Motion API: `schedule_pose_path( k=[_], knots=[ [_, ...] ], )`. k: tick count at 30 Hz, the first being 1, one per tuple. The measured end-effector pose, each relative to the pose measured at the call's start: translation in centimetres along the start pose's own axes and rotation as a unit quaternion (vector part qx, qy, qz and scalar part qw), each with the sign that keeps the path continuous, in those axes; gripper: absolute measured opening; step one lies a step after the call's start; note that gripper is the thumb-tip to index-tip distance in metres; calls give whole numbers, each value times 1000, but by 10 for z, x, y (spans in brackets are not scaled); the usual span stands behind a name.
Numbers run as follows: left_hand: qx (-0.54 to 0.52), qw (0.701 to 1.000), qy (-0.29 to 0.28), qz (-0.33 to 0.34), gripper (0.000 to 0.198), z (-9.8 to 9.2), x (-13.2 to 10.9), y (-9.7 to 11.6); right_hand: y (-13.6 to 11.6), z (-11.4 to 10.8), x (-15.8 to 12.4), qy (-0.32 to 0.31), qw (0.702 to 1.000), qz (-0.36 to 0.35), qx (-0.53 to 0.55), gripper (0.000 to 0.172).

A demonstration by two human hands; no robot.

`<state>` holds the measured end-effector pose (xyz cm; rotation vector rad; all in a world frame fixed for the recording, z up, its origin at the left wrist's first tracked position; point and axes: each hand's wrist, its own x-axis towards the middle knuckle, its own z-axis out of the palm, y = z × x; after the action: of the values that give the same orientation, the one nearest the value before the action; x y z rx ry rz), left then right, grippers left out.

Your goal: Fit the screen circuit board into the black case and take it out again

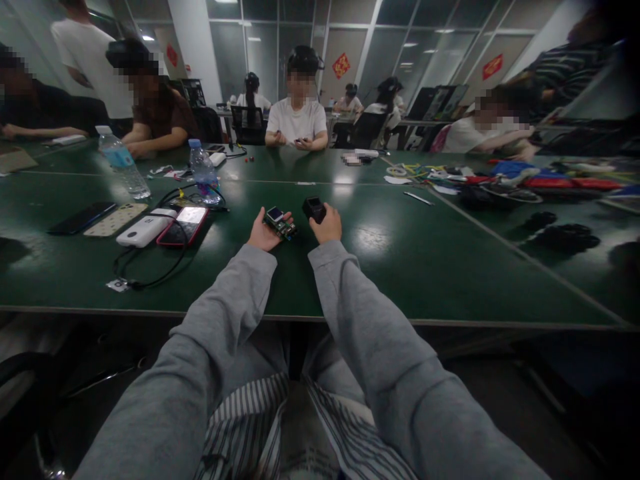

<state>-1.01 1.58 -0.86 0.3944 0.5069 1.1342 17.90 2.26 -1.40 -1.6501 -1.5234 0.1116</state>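
My left hand [265, 232] is palm up above the green table [240, 280], and a small green circuit board [281, 225] with a little screen lies across its palm and fingers. To the right, my right hand [328, 225] has its fingers wrapped round a small black box-shaped device [314, 209]. The board and the black device are apart, with a narrow gap between them. Both forearms, in grey sleeves, reach over the table's front edge.
Left on the table are a white power bank [145, 229], a red-edged phone [183, 225], black cables and two water bottles [125, 167] [204, 175]. A pen [419, 198] and a cable pile [550, 181] lie right. People sit across the table.
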Motion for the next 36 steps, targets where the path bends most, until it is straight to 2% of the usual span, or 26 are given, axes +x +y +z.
schedule_pose_path(
  k=[3, 7, 14, 21, 24, 26, 30, 32, 36],
  knots=[
    [-3, 1000, 4, -1, 56, 1, -1, 0, 2, 4, -3, -44, 997, -6, -65, 60],
    [-7, 1000, 1, 1, 56, 0, 1, -1, 2, 5, -6, -66, 992, -17, -106, 56],
    [-11, 1000, 1, 1, 56, 0, 0, -1, -2, 4, -8, -26, 994, -29, -98, 63],
    [-5, 1000, 3, 1, 56, -1, 1, 0, -3, 3, -13, -79, 990, -30, -115, 54],
    [-5, 1000, 3, 1, 54, -2, 2, -1, -3, 3, -10, -41, 997, -13, -67, 53],
    [-7, 1000, 2, 3, 53, -2, 2, -1, -7, 2, -8, 7, 999, -39, -16, 53],
    [-4, 1000, -1, 2, 55, 0, 0, -1, -19, 4, -12, 70, 982, -162, 71, 55],
    [2, 1000, 9, -6, 55, 2, -2, 0, -25, 9, -19, 63, 971, -209, 96, 56],
    [13, 1000, 26, -5, 51, 5, -5, 1, -30, 24, -29, 4, 958, -263, 111, 57]
  ],
)
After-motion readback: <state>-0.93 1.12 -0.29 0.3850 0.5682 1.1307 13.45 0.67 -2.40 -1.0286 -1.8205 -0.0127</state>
